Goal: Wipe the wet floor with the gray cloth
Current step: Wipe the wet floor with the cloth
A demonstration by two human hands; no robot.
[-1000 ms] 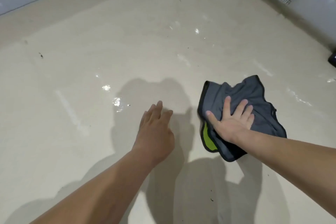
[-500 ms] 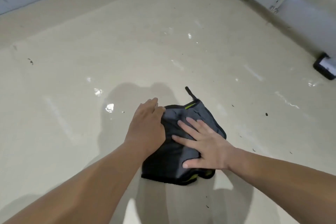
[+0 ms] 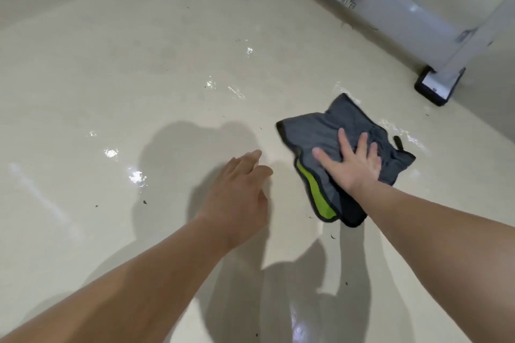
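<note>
The gray cloth now lies right of centre, spread under the right hand; the left hand is off it.

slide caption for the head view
Right hand presses the gray cloth flat on the wet floor.

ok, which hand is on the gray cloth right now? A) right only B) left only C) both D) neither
A: the right hand lies flat with fingers spread on the gray cloth, while the left hand is on the bare floor beside it, clear of the cloth.
</note>
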